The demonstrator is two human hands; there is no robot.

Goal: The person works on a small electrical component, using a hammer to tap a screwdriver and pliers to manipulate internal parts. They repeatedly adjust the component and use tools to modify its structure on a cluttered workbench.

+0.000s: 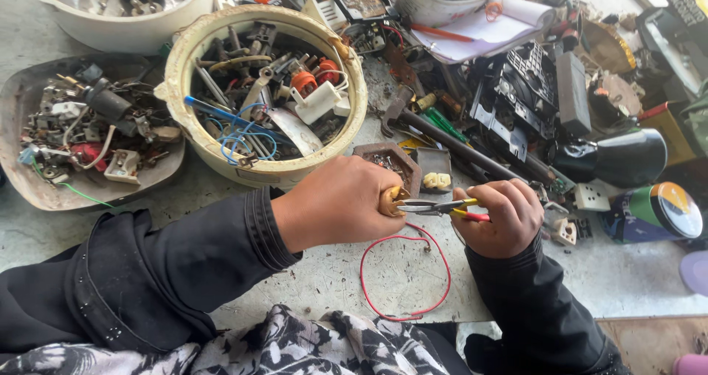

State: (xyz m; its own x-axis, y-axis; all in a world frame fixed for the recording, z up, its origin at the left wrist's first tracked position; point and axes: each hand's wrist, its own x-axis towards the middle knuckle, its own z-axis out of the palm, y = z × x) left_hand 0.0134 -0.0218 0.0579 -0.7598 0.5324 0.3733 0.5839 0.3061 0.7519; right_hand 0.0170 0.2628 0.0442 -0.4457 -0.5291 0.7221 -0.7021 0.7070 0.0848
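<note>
My left hand [343, 202] is closed around a small brownish-yellow part [390, 200], held just above the grey workbench. My right hand [501, 214] grips a pair of pliers [435, 207] with red and yellow handles; the metal jaws point left and touch the part. Under both hands a thin red wire [404, 275] lies in a loop on the bench. Both of my arms wear black sleeves.
A cream round bowl [177, 58] of wires, screws and plugs stands behind my left hand. A grey tray [15, 176] of parts lies at left, a white bowl [193, 10] behind it. Small open boxes [413, 170], a hammer [442, 139], black casings and a can [653, 211] crowd the right.
</note>
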